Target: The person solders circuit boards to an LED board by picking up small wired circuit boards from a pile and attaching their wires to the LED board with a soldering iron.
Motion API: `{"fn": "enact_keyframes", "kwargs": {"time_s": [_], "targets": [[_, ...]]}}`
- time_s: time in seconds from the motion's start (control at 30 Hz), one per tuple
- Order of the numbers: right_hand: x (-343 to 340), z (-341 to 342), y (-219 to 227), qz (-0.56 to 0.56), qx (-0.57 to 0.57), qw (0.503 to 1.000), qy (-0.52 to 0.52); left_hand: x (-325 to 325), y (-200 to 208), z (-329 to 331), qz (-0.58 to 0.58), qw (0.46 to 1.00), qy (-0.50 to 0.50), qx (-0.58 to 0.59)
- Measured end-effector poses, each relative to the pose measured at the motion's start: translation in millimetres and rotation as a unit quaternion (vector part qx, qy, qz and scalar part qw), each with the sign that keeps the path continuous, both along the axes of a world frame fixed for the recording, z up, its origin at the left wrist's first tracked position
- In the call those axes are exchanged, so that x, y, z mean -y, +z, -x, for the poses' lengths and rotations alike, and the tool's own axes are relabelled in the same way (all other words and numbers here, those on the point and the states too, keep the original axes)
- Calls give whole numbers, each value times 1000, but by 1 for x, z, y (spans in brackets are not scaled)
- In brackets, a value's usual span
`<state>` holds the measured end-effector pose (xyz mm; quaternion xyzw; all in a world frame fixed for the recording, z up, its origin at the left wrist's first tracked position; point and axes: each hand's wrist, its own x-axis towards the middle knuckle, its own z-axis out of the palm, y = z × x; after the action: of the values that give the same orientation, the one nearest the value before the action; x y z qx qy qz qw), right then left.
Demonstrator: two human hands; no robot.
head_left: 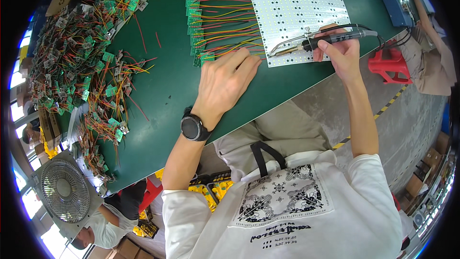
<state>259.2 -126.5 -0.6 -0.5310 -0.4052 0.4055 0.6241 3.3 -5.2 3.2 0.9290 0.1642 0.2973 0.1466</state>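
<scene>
Gripping the soldering iron (310,44), the right hand (342,50) is closed round its handle, tip right by the near-left corner of the white sheet (299,7) on the green surface (163,139). Looks like wire-joining here, calling for a steady tip! The left hand (223,84), curled beside the wires (227,7), hides its fingertips; can't tell if they pinch anything. The sheet's top is cut off.

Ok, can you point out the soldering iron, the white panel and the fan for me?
Soldering iron (310,44): head view, on its black grip.
White panel (299,7): head view, near the middle of its dotted face.
Fan (65,189): head view, on its round grille.
</scene>
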Motion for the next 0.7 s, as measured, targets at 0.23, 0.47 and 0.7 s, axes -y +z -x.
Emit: {"fn": "enact_keyframes", "kwargs": {"time_s": [0.23,0.47,0.7], "targets": [[0,-3,-3,6,5,1000,9,-1,-1,-1,2,1000,-8,0],[0,2,0,15,23,1000,8,0,0,0,0,1000,-13,1],[0,2,1,17,20,1000,8,0,-1,1,-5,1000,-15,3]]}}
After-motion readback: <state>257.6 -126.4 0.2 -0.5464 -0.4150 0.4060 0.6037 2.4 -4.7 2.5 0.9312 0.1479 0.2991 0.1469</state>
